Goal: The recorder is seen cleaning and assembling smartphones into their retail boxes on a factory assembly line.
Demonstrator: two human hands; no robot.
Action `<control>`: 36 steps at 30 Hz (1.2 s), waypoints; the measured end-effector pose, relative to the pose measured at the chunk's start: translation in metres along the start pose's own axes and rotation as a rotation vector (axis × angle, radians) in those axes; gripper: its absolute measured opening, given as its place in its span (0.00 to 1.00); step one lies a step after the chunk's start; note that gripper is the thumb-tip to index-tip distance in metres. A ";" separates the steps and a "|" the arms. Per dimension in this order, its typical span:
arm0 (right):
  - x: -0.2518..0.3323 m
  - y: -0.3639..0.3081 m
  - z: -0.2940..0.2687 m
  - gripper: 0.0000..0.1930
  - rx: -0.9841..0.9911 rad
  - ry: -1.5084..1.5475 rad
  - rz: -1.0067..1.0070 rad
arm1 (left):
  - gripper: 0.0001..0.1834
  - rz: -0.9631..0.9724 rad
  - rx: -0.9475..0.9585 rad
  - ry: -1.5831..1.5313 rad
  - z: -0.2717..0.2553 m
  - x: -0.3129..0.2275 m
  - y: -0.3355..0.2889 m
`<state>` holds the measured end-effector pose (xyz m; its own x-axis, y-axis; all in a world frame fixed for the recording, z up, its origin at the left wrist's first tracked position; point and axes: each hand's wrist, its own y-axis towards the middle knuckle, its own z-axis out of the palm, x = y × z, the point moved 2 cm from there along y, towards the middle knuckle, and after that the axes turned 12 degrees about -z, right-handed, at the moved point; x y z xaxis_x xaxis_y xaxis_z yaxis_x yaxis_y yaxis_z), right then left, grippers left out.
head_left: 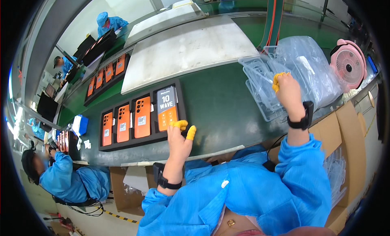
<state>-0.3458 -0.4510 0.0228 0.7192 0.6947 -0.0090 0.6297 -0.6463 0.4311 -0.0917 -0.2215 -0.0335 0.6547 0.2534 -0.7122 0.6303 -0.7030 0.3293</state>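
Head view is showing the left hand in the centre of the frame, its yellow-capped fingertips touching the lower edge of a phone lying in the black tray; the hand is not closing around it. Three orange phones are lying beside it. At the right, the right hand is gripping a clear plastic tray from the stack. A pink fan is standing at the far right.
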 end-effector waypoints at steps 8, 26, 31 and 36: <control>0.071 0.001 -0.020 0.05 -0.051 0.232 -0.644 | 0.14 0.066 -0.074 -0.105 -0.020 -0.010 0.018; 0.130 -0.030 0.034 0.03 -0.102 0.396 -0.416 | 0.26 -0.458 -0.147 1.037 -0.103 0.117 0.065; 0.136 -0.022 0.090 0.05 -0.111 0.437 -0.463 | 0.26 -0.254 -0.214 1.128 -0.076 0.113 0.061; 0.134 -0.024 0.086 0.08 -0.095 0.451 -0.539 | 0.27 -0.286 -0.123 1.095 -0.066 0.102 0.061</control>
<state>-0.2395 -0.3699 -0.0661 0.1103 0.9864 0.1222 0.8206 -0.1598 0.5487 0.0408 -0.1951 -0.0451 0.4548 0.8805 0.1335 0.8123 -0.4716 0.3430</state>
